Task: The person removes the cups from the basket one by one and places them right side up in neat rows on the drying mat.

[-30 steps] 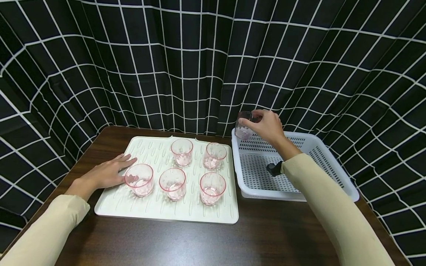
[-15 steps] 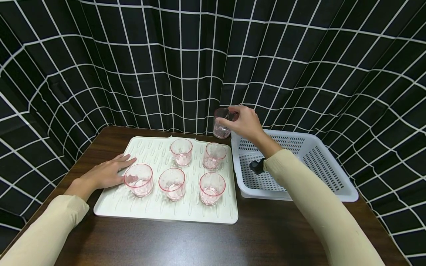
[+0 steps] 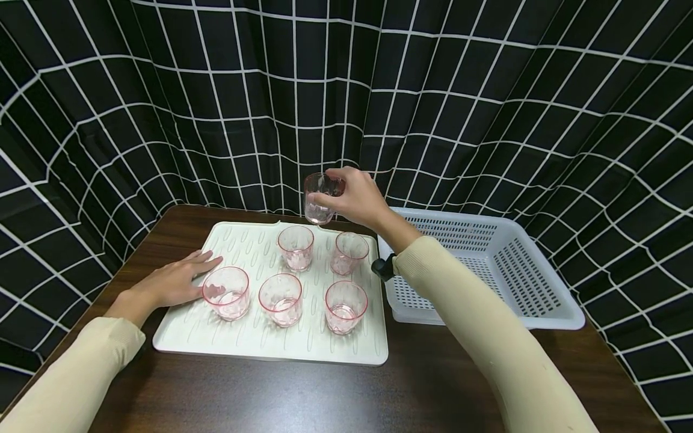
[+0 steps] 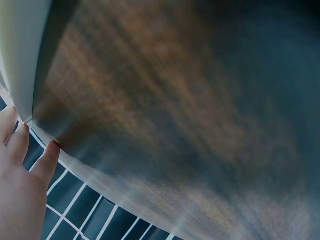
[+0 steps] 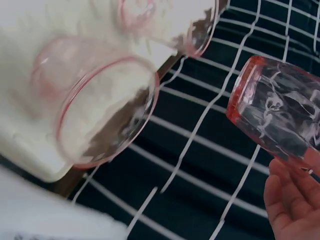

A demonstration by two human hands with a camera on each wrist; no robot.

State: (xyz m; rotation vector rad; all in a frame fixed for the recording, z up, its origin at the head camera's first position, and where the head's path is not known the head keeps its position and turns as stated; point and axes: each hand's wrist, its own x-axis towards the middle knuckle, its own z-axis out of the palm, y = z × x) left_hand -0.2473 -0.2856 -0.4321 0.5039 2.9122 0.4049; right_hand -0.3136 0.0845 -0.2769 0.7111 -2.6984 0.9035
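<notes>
My right hand [image 3: 357, 195] grips a clear pink-tinted tumbler [image 3: 318, 210] upright, thumb on one side and fingers on the other, raised over the back edge of a white ridged drying mat [image 3: 260, 347]. In the right wrist view the held tumbler [image 5: 285, 107] shows its patterned wall. Two pink-rimmed tumblers stand in the mat's back row, a left one [image 3: 296, 255] and a right one [image 3: 348, 255]. Three more line the front: left [image 3: 231, 304], middle [image 3: 283, 307] and right [image 3: 344, 316]. My left hand [image 3: 170, 282] lies with fingers spread on the mat's left edge, fingertips beside the front-left tumbler.
A white slotted plastic basket [image 3: 525, 264] stands right of the mat, partly covered by my right forearm. Both rest on a dark wooden table [image 3: 260, 397]. Behind and at the sides hangs a black curtain [image 3: 303, 102] with a white grid.
My right hand has carried the tumbler leftward, from over the basket's back-left corner to above the mat's back edge. The left hand and the standing tumblers have stayed put.
</notes>
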